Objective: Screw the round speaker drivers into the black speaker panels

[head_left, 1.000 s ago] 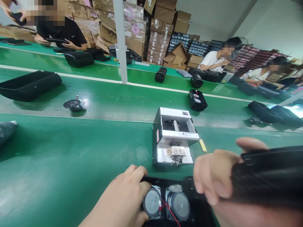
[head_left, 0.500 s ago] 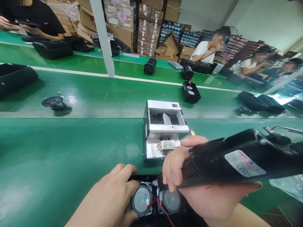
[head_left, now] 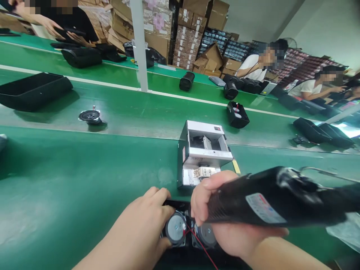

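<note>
Apparently for steadiness, the left hand (head_left: pixel 146 217) pinches a speaker driver (head_left: pixel 176 227); the right hand (head_left: pixel 234 239) encircles an electric screwdriver (head_left: pixel 239 202).

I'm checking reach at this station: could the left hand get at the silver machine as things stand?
Probably yes: the machine stands close ahead of the left hand, with nothing visibly blocking its near left corner. That hand is on the left speaker, though, and would likely have to let go.
</note>
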The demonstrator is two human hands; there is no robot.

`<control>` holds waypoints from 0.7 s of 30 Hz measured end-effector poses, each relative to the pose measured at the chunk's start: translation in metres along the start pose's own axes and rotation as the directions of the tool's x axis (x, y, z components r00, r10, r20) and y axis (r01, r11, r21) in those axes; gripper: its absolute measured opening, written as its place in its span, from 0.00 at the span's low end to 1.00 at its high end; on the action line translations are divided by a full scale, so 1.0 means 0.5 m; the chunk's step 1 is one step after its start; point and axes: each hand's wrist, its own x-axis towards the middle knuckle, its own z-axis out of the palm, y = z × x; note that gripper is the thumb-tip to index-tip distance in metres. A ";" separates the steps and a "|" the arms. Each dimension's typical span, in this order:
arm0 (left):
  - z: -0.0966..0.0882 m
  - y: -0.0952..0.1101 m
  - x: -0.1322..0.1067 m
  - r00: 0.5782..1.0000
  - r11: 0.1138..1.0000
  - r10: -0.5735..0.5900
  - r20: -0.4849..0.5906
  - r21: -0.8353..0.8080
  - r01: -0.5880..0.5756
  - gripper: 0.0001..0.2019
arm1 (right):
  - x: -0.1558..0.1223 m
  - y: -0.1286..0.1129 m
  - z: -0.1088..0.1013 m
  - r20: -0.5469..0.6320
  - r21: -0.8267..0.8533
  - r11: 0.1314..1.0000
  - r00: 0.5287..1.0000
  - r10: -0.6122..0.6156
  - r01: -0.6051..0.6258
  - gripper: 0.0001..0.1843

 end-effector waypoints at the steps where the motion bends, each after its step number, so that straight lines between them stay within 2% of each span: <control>1: 0.002 -0.002 -0.001 1.000 1.000 0.013 -0.022 -0.001 -0.013 0.15 | 0.001 0.008 0.001 0.009 0.023 1.000 1.000 -0.019 0.019 0.38; 6: 0.011 -0.007 -0.007 0.996 0.999 0.036 -0.079 -0.009 -0.037 0.11 | -0.005 0.037 -0.003 0.035 -0.003 0.996 0.996 -0.084 0.084 0.37; 11: 0.012 -0.005 -0.008 0.993 0.999 0.052 -0.102 0.012 -0.051 0.15 | -0.026 0.053 -0.005 0.005 -0.057 0.988 0.989 -0.145 0.145 0.39; 16: 0.008 0.001 -0.006 0.998 0.997 0.034 -0.058 0.066 -0.031 0.14 | -0.029 0.051 -0.003 -0.007 -0.102 0.977 0.982 -0.187 0.185 0.39; 21: 0.016 0.000 -0.008 0.996 0.995 0.044 -0.080 0.096 -0.036 0.13 | -0.026 0.043 -0.002 0.007 -0.135 0.966 0.976 -0.220 0.218 0.36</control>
